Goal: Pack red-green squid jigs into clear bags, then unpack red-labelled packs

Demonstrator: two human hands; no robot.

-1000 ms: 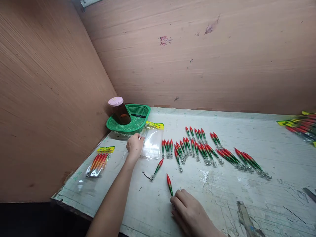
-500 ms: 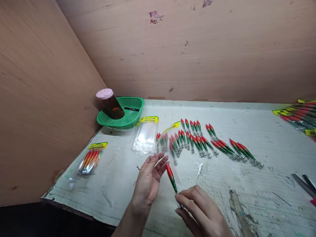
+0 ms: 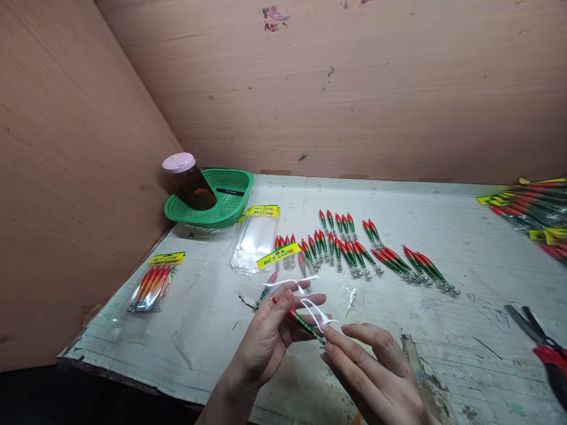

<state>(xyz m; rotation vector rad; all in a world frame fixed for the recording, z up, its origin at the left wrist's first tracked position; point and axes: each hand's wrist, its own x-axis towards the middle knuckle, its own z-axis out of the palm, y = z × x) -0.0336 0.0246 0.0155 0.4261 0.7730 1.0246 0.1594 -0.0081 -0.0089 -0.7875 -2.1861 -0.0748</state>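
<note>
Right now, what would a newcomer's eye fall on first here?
Probably the red and green lures midway across the white table. Nearer, the left hand holds a clear bag with a yellow header, and the right hand has one lure by its hook end. At back left, a green basket holds a pink-lidded jar.

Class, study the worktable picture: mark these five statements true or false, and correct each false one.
1. The left hand is at the red end of a slim red-and-green lure, the right hand at its hooked end. True.
2. The round dark jar with a pink lid stands outside the green plastic mesh basket. False: the jar stands in the basket.
3. A slim black pen lies in the basket. True.
4. The metal scissors with red-and-black handles have closed blades. False: their blades stand apart.
5. The clear plastic packet with a yellow header, at far left, holds green lures. False: it holds orange-red lures.
</note>
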